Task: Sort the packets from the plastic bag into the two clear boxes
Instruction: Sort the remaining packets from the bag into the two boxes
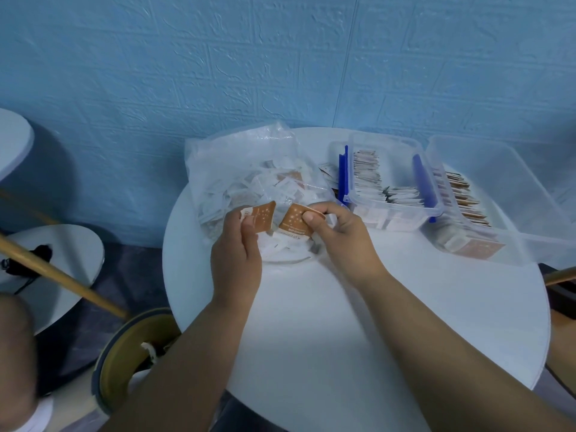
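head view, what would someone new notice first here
Mid-table, the left hand pinches a brown starred packet and the right hand pinches a second brown packet, just in front of the crumpled plastic bag of mostly white packets. To the right, on the round white table, stand the blue-latched clear box and the larger clear box, both holding rows of packets.

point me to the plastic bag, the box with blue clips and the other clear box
plastic bag (237, 151), head view, on its crumpled upper wall
box with blue clips (392, 204), head view, on its near rim
other clear box (486, 166), head view, on its bare far wall
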Demonstrator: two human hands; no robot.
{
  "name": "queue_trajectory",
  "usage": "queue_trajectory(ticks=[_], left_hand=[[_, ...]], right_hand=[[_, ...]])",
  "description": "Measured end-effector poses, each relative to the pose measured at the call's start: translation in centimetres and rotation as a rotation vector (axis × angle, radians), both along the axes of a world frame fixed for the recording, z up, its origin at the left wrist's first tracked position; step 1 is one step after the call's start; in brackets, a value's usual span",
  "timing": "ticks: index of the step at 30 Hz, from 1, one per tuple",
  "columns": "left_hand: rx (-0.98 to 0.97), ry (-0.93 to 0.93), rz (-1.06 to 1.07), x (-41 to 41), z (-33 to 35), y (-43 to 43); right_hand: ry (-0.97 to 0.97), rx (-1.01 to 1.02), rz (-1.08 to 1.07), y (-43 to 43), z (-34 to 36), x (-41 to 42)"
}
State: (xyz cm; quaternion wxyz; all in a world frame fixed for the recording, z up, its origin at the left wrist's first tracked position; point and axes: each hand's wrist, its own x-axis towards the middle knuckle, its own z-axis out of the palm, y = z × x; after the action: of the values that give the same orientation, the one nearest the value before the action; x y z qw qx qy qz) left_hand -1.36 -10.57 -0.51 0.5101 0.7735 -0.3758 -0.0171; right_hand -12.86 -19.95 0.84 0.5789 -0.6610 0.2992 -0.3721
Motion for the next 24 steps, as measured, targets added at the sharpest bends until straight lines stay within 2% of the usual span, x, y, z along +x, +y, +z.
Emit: queue_trajectory(ticks=[4, 8, 11, 14, 16, 18, 20, 21, 24], left_hand=[[-0.048, -0.036, -0.117, -0.5, 0.1, 0.2], [0.017, -0.021, -0.135, -0.4, 0.1, 0.2], [0.020, -0.015, -0.039, 0.0, 0.5, 0.4], [-0.024, 0.028, 0.045, 0.6, 0.4, 0.4], [-0.013, 0.043, 0.046, 0.6, 0.2, 0.3], [-0.005, 0.035, 0.048, 0.5, 0.2, 0.3], [-0.007, 0.024, 0.054, 0.6, 0.1, 0.3], [-0.002, 0.017, 0.053, 0.6, 0.1, 0.3], [0.034, -0.009, 0.035, 0.7, -0.1, 0.2]], right_hand=[[0.000, 0.010, 0.023, -0.2, 0.3, 0.6], [0.053, -0.035, 0.022, -0.3, -0.1, 1.4], [0.222, -0.228, 0.026, -0.3, -0.6, 1.1], [0.478, -0.620, 0.086, -1.1, -1.9, 0.5], [0.593, -0.735, 0.142, -1.3, -2.4, 0.3], [0.578, -0.766, 0.102, -1.4, -2.3, 0.3], [0.482, -0.867, -0.018, -1.3, -2.4, 0.4], [0.441, -0.869, -0.050, -1.2, -2.3, 0.5], [0.467, -0.648, 0.022, -0.6, -1.8, 1.1]])
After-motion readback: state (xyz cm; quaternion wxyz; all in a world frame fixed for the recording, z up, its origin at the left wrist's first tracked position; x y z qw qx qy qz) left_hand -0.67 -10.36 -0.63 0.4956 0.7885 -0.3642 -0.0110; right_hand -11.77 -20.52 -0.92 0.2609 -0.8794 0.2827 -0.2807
